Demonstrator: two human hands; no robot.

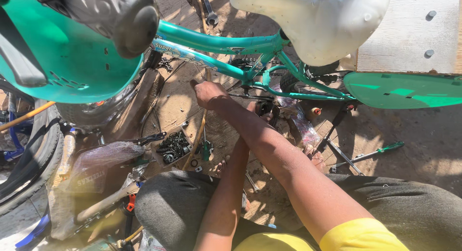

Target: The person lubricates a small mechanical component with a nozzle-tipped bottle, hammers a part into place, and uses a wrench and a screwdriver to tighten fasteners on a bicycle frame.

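A teal bicycle frame lies across the ground in front of me. My right hand reaches over to its lower tube, fingers curled into a fist around what looks like a small dark tool. My left forearm passes under my right arm. My left hand is mostly hidden there, close to the black pedal and crank, so its grip cannot be made out. A chain and sprocket sit behind the frame.
A small open box of nuts and bolts rests on cardboard near my knee. A green-handled screwdriver and metal rods lie at right, a spanner at the top. A tyre is at left, a white saddle above, a teal mudguard at right.
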